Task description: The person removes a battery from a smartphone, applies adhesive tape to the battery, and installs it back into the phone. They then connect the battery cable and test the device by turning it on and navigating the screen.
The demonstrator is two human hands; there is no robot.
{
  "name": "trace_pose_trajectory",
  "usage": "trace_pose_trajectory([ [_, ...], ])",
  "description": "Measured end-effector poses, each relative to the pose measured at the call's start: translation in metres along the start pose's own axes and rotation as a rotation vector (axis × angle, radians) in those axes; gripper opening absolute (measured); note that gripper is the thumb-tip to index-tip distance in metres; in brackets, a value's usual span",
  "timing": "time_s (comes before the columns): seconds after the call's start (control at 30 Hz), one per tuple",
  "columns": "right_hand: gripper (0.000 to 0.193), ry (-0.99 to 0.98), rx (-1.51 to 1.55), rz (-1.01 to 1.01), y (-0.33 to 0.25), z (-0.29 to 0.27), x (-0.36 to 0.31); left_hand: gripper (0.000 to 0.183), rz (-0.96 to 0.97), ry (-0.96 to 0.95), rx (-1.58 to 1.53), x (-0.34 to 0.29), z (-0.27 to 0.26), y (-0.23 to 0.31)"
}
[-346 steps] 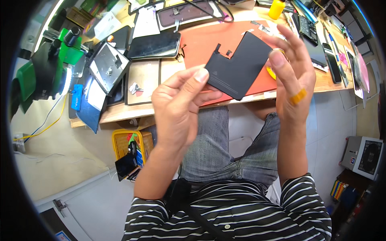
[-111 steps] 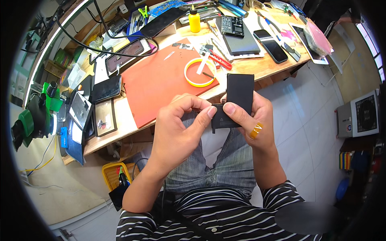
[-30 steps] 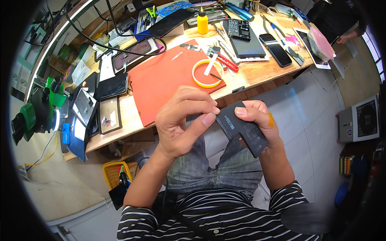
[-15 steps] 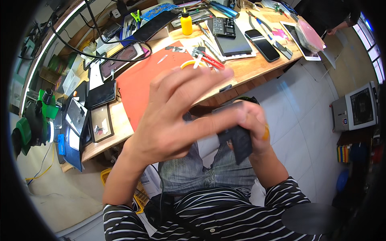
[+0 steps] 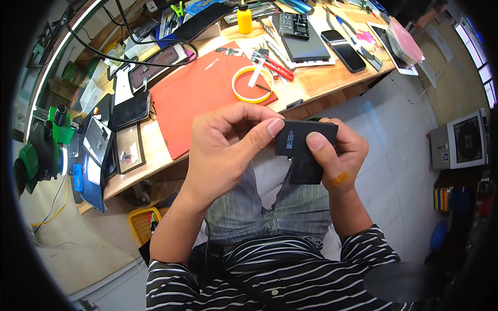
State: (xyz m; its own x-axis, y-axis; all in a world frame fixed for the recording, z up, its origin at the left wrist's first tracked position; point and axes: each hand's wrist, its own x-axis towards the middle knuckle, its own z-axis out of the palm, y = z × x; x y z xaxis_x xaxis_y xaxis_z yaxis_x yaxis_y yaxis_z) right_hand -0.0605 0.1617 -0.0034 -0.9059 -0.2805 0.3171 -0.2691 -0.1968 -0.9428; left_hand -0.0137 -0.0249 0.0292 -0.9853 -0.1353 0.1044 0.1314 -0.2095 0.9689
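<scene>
A black, L-shaped phone battery (image 5: 306, 168) is held up above my lap, its face with small print turned toward me. My right hand (image 5: 348, 150) grips its right side, thumb flat on the face and fingers behind. At its upper left corner, my left hand (image 5: 220, 147) pinches the edge between thumb and forefinger. Whether a thin film or tab lies in that pinch is too small to tell. Just beyond my hands, a yellow-and-white tape ring (image 5: 235, 89) lies on the orange-red mat (image 5: 189, 109), a white strip across it. Red-handled pliers (image 5: 280, 68) lie beside it.
On the wooden bench stand a yellow bottle (image 5: 244, 19), a black phone (image 5: 343, 51) and a dark flat device (image 5: 306, 49). Opened phones and a phone frame (image 5: 129, 147) crowd the left side. A black cable (image 5: 155, 76) loops over the bench. A yellow basket (image 5: 142, 225) sits below.
My left hand has drawn back from across the battery and now pinches its upper left corner. The battery has turned face toward me, and the tape ring has come into full view.
</scene>
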Motion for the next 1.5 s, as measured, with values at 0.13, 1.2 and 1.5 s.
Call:
trace_pose_trajectory([
  [0.13,0.019,0.040,0.011,0.026,-0.002,0.002,-0.003,0.014,-0.004,0.016,0.044,0.000,0.004,-0.005],
  [1.2,0.016,0.139,-0.199,-0.155,0.034,-0.007,-0.003,0.019,-0.009,0.049,0.072,-0.002,0.013,-0.043],
  [1.5,0.040,-0.134,-0.759,-0.736,0.034,-0.020,0.013,0.026,-0.269,0.042,-0.301,-0.012,-0.019,-0.040],
])
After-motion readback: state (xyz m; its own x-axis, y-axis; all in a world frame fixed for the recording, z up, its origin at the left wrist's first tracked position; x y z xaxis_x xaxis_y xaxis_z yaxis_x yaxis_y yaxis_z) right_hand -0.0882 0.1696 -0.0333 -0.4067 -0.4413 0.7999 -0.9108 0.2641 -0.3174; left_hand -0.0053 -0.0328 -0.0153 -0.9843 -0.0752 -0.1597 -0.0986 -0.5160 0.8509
